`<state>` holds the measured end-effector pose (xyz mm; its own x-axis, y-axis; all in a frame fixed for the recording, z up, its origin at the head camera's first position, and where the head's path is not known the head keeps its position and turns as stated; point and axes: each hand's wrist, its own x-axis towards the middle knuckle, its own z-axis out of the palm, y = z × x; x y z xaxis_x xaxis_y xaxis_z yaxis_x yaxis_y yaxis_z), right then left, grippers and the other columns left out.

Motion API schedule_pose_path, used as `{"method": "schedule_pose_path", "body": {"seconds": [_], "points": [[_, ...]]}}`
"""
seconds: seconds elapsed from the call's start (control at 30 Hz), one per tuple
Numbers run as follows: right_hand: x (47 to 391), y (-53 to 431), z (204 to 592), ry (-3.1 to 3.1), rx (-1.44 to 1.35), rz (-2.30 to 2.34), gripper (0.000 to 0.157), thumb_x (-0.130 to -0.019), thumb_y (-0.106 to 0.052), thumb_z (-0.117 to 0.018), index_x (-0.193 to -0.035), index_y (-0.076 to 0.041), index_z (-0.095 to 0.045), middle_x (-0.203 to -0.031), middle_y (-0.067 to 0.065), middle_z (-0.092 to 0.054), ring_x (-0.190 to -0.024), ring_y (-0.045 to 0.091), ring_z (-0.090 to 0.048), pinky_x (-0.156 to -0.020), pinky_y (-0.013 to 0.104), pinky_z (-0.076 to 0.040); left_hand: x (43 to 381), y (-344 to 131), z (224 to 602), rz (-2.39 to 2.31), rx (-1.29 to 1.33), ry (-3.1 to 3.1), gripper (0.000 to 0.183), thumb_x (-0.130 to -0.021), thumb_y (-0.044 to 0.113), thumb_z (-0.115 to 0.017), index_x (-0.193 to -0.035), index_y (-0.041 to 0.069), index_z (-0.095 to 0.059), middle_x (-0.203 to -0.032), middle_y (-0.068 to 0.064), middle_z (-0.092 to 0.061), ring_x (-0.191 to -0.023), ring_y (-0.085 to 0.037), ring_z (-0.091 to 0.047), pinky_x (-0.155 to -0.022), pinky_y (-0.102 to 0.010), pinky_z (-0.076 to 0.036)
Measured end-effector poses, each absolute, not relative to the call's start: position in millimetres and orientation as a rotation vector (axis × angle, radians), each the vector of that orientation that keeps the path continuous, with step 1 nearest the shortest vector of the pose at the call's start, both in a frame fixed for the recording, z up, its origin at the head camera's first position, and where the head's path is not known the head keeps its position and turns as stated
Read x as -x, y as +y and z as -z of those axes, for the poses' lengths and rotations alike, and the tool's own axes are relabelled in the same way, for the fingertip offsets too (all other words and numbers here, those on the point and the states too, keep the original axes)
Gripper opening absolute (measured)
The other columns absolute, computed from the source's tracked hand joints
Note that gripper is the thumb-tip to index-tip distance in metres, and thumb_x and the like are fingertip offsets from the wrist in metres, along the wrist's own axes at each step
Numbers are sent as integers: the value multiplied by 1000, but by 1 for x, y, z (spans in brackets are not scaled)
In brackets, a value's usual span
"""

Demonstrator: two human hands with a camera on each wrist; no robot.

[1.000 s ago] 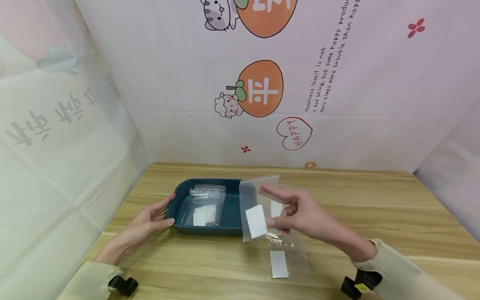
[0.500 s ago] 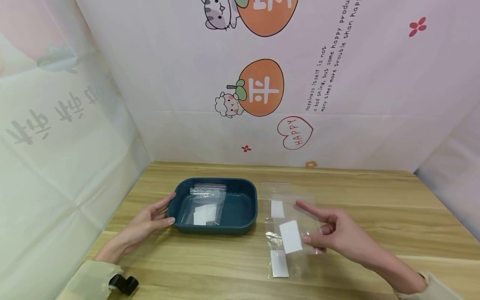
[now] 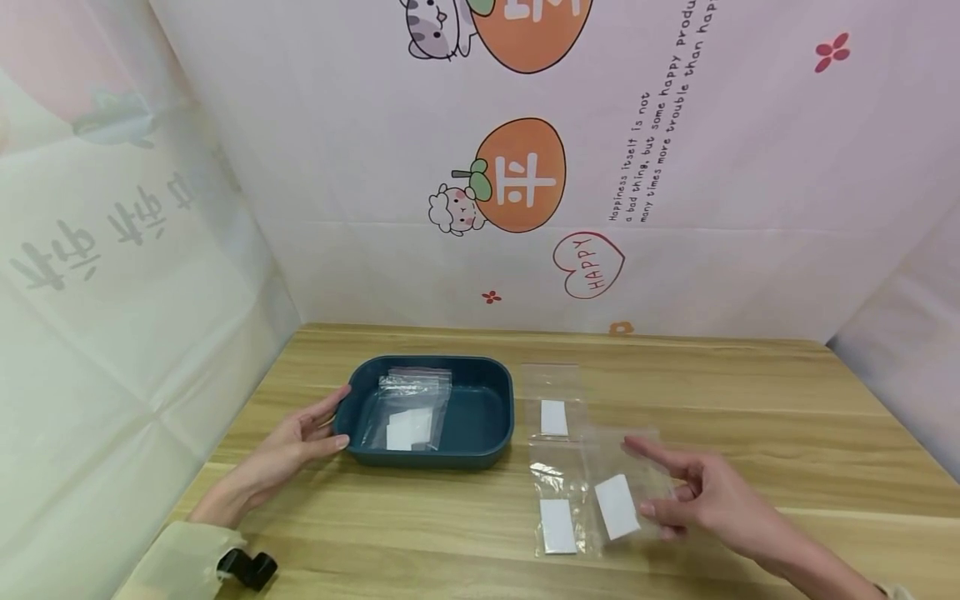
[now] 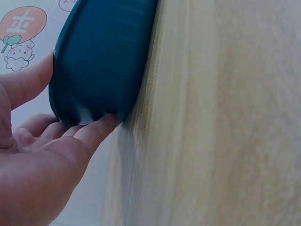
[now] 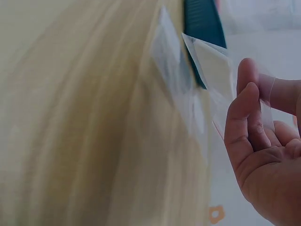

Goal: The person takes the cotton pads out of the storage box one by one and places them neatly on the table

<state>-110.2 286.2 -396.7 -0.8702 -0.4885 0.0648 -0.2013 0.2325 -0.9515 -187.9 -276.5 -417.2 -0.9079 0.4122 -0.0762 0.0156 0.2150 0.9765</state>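
Note:
My left hand point(image 3: 296, 442) holds the left end of a dark teal tray point(image 3: 472, 458), thumb at the near corner and fingertips at the far one. Up close in the left wrist view, the fingers point(image 4: 96, 134) reach along the tray's end wall. My right hand point(image 3: 705, 500) pinches the right edge of a clear zip bag point(image 3: 652, 467) with a white card point(image 3: 618, 507) inside. That bag is tilted and overlaps a second zip bag point(image 3: 558, 475) lying at the front. Behind it lies a third bag point(image 3: 553, 379), also with a white card. The pinched bag point(image 5: 211, 66) shows in the right wrist view.
Inside the tray's left half lie several overlapping zip bags point(image 3: 412, 392) with white cards. The wood-grain table point(image 3: 750, 392) extends to the right and front. A printed white cloth point(image 3: 375, 167) hangs behind the table and along its sides.
My right hand has carried the pinched zip bag from over the tray's right end rightward and toward the front, lowering it near the lying bags. The left hand and tray have stayed put.

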Motion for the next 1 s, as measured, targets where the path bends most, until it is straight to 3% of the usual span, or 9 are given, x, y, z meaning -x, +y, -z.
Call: {"method": "schedule_pose_path", "body": {"seconds": [0.13,0.2,0.23,0.37,0.57,0.73,0.83,0.9,1.0], "points": [[108,292,405,2241,647,1686,77,-95,0,-75,-160,8,-34,-141,-18,-64,-57,20,-68,-51,33,-55,189,-277,418,-1736,-372,2186,89,-102,18,-71,-171,16,-15,-176,-9,-5,-154,-49,-18,-115,-42,-38],[107,294,409,2221,639,1696,78,-95,1,-75,-160,9,-33,-147,-11,-61,-57,21,-68,-52,34,-57,189,-277,418,-1732,-380,2189,89,-102,19,-71,-171,15,-14,-175,-10,-5,-154,-50,-18,-116,-44,-37],[106,295,410,2212,628,1704,78,-95,1,-75,-159,9,-33,-156,-7,-53,-57,21,-68,-54,35,-58,189,-276,418,-1732,-373,2188,90,-102,19,-72,-171,16,-14,-176,-9,-5,-154,-49,-18,-115,-44,-37],[104,299,415,2192,610,1706,79,-94,0,-76,-159,11,-31,-158,26,-42,-57,21,-68,-60,39,-61,188,-276,418,-1733,-385,2183,89,-103,18,-70,-171,15,-13,-176,-11,-4,-154,-50,-17,-114,-39,-38],[104,304,421,2147,596,1712,80,-95,1,-75,-159,11,-28,-160,11,-44,-59,19,-68,-66,40,-62,186,-275,417,-1781,-403,2139,88,-103,15,-69,-170,12,-13,-175,-13,-1,-154,-50,-14,-107,-26,-43],[104,306,422,2156,590,1694,80,-95,1,-74,-159,12,-27,-158,38,-27,-59,19,-68,-65,41,-62,187,-274,417,-1796,-409,2121,88,-103,14,-70,-170,11,-13,-175,-13,-1,-154,-50,-13,-105,-22,-43],[104,308,421,2170,582,1674,80,-96,0,-74,-159,12,-27,-156,43,-23,-59,19,-68,-64,41,-62,187,-274,417,-1798,-410,2119,88,-103,14,-69,-170,10,-13,-175,-13,-1,-154,-50,-13,-104,-22,-44],[105,309,421,2180,575,1655,79,-96,0,-74,-159,12,-27,-150,46,-35,-58,18,-67,-63,39,-61,187,-275,417,-1803,-410,2116,88,-103,13,-70,-170,10,-13,-175,-14,0,-154,-50,-14,-104,-22,-44],[105,311,420,2185,560,1626,80,-97,-2,-74,-159,13,-26,-111,36,-68,-56,16,-66,-61,37,-60,188,-274,418,-1808,-410,2113,88,-103,12,-69,-170,10,-13,-175,-14,-1,-154,-50,-14,-104,-22,-44]]}}
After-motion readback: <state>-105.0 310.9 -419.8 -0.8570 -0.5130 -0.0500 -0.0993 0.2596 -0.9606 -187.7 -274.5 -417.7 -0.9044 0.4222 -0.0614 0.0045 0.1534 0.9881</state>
